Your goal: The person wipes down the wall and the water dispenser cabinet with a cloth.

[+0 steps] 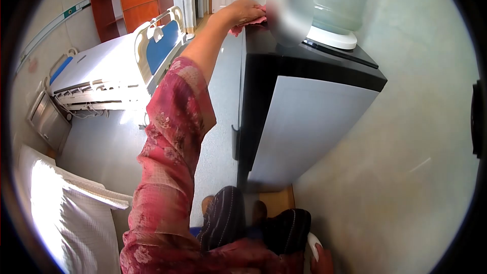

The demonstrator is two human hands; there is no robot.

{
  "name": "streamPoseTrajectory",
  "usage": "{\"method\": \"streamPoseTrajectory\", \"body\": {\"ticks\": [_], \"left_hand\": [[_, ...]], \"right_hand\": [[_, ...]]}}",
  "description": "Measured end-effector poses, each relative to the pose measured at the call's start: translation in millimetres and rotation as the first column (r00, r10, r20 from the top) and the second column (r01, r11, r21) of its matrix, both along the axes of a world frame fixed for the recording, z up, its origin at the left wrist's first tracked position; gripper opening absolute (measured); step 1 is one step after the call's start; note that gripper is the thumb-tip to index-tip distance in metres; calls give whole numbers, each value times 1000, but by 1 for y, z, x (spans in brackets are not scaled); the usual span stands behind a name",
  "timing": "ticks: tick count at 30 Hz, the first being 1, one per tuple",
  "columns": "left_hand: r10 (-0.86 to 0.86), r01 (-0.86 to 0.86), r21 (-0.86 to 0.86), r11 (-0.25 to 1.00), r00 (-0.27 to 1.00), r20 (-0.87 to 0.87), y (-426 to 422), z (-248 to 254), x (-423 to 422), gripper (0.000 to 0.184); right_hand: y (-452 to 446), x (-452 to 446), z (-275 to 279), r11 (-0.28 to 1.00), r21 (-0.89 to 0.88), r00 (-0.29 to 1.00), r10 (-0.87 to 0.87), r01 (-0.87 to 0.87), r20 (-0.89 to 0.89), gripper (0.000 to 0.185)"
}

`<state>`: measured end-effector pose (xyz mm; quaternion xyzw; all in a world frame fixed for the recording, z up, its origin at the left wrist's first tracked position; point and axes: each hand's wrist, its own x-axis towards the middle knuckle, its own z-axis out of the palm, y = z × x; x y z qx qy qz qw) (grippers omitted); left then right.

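Note:
My left hand (243,12) reaches far out, its fingers closed on a red cloth (244,26) at the far top edge of a black and grey water dispenser (314,127). On the dispenser's top stands a large clear water bottle (340,5) on a white collar (332,38). A blurred pale shape (291,12) beside the bottle cannot be made out. At the bottom edge my right hand (322,263) shows only in part, closed around a white curved rail (313,243).
A hospital bed (101,73) with blue end panels stands to the left, near a metal cabinet (49,119). White draped fabric (86,213) is at lower left. My knees (223,218) are close to the dispenser. A wall (401,137) runs along the right.

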<state>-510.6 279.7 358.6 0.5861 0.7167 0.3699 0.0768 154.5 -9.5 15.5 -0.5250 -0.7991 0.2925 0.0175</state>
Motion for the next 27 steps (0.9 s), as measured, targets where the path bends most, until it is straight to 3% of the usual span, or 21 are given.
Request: {"method": "streamPoseTrajectory", "body": {"ticks": [2,5,6,11,13,15,17,18,19,21,23,25,27], "left_hand": [[-96,113,95,989,982,-164,-23,1,14,23],[-65,91,138,986,981,-183,-68,4,57,28],[-162,190,165,968,972,-172,-68,1,54,36],[-98,114,123,986,986,-131,-153,-2,113,39],[-265,241,338,910,964,27,-175,-18,122,36],[-218,198,424,884,976,-2,-183,-41,125,44],[-222,109,743,660,974,55,-182,-69,130,29],[-141,-56,752,657,970,196,-192,-80,145,29],[-170,-56,787,614,965,201,-195,-93,151,31],[51,-116,923,366,993,105,-183,-123,164,34],[124,-104,919,381,990,61,-185,-147,182,45],[304,-38,942,333,950,-69,-180,-166,195,44],[302,-39,939,343,951,-71,-178,-190,199,44]], "right_hand": [[6,4,-17,994,95,998,60,-58,-22,54],[-5,3,-9,974,205,996,93,-92,2,55],[-6,0,-4,968,240,997,69,-73,27,56],[-5,15,-21,974,219,997,58,-67,46,56],[-5,19,-25,967,240,995,73,-88,70,55],[-4,17,-26,962,254,994,88,-102,66,55],[-4,18,-33,956,275,995,92,-98,34,56],[-5,18,-35,948,306,996,93,-85,-12,56],[-7,18,-34,950,300,996,90,-85,-3,56],[-6,15,-31,951,296,996,82,-89,34,56],[-3,17,-35,948,305,995,77,-92,62,57],[-4,19,-36,948,303,993,73,-97,90,57],[-5,18,-37,950,299,993,68,-93,92,59]]}}
